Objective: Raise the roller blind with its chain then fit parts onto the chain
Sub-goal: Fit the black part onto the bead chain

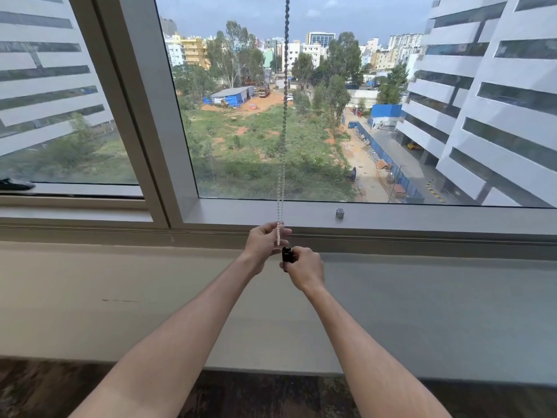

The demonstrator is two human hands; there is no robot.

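A beaded blind chain [284, 110] hangs straight down in front of the window pane from the top edge of the view. Its two strands meet at the lower loop, which my left hand [262, 241] pinches between thumb and fingers just above the sill. Right below that loop my right hand [305, 268] grips a small black cylindrical part [287, 254], its top end close under the chain's end. The roller blind itself is out of view above.
A wide pale window sill [150, 282] runs across in front of me, with a dark floor edge below. A small grey knob [339, 213] sits on the lower window frame to the right of the chain. A thick frame post [144, 116] divides the two panes.
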